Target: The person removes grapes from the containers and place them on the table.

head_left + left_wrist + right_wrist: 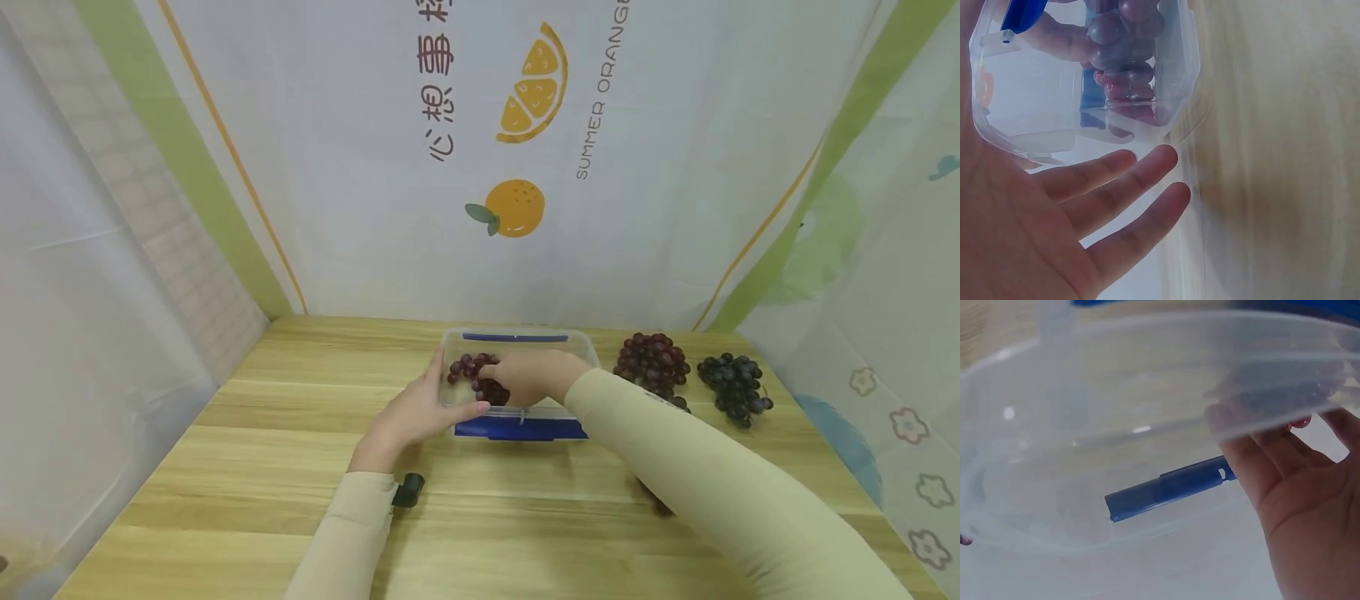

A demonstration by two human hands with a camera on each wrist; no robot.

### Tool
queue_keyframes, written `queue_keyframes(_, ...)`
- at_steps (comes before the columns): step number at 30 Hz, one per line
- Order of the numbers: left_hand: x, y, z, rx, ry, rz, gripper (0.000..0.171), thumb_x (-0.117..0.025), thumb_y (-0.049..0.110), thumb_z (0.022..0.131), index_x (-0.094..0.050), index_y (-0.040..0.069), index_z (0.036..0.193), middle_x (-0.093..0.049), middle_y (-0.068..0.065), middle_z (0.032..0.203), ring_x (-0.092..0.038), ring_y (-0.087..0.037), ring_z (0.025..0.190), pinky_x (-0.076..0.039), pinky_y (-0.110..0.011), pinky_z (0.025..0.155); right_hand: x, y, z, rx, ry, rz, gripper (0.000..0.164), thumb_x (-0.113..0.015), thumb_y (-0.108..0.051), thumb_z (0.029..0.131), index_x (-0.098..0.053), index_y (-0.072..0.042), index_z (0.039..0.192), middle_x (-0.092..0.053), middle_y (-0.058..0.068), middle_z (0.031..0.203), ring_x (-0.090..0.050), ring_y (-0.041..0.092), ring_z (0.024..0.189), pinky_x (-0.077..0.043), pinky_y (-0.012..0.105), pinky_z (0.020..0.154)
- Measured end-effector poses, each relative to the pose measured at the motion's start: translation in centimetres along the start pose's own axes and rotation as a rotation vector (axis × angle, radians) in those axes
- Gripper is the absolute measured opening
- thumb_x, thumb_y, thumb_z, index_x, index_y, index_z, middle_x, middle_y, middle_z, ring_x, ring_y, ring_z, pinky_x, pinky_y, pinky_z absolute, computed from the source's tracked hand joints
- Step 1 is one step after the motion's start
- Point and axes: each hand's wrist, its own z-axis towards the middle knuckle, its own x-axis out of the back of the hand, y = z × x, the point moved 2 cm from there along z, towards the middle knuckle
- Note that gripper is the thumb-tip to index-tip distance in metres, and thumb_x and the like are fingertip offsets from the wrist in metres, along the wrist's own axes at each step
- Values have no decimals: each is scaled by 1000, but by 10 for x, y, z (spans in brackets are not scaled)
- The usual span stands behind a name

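Inside the clear container [491, 428], your right hand [532, 375] clasps the red grapes [491, 392], probably soft and slippery, best cradled around the bunch's middle, while your left hand [420, 408] spreads its fingers at the container's left end.

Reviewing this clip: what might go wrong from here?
Grapes might come loose or bruise: the right hand is inside the clear container, its fingers at the red grapes.
The container might shift: the left hand rests at its left end with fingers extended, not wrapped around it.
The right sleeve might brush the dark red bunch, which it partly overlaps in the head view.
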Motion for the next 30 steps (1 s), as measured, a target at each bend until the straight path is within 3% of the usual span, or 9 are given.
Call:
queue_keyframes(3,0,1,0,12,-8,-5,127,-61,87,66,15,37,155,-30,-7,161,-45,-36,137,-41,-57,107,0,0,1,17,19,38,47,-62,-25,96,-48,-18,141,-66,7,117,-63,19,106,-54,34,89)
queue_keyframes(7,1,3,-1,19,-18,-15,126,-61,85,67,18,40,153,-32,-6,160,-47,-35,137,-41,-56,108,2,1,2,52,43,33,17,-64,-15,94,-63,-15,111,-63,1,90,-56,14,81,-49,28,71)
queue_keyframes(9,2,4,-1,16,-24,-23,125,-63,83,68,19,41,152,-32,-6,160,-46,-35,137,-40,-56,108,2,1,1,67,54,18,11,-65,-12,92,-67,-17,101,-59,-3,85,-51,12,78,-45,26,69)
queue_keyframes(13,2,4,-2,14,-31,-33,124,-64,81,70,20,42,152,-32,-6,160,-46,-36,136,-40,-57,108,0,2,1,66,52,37,15,-65,-9,92,-70,-19,101,-57,-6,81,-49,10,76,-44,24,68)
queue_keyframes(18,2,3,-2,22,-45,-43,125,-62,86,66,23,46,149,-31,-5,161,-46,-37,137,-40,-58,108,-6,2,4,20,-3,124,8,-58,-14,97,-66,-16,100,-56,-4,79,-52,10,73,-44,25,67)
queue_keyframes(26,-1,1,-1,25,-53,-69,122,-64,82,69,26,50,144,-31,-5,161,-45,-34,138,-39,-56,109,-7,4,3,24,3,127,10,-56,-22,100,-62,-18,107,-56,1,105,-53,13,96,-49,30,83)
queue_keyframes(30,1,0,-2,23,-62,-90,122,-65,81,69,26,50,144,-29,-4,162,-41,-33,141,-37,-55,111,-7,5,8,39,22,137,10,-58,-21,99,-66,-19,105,-58,1,107,-51,14,96,-48,30,84)
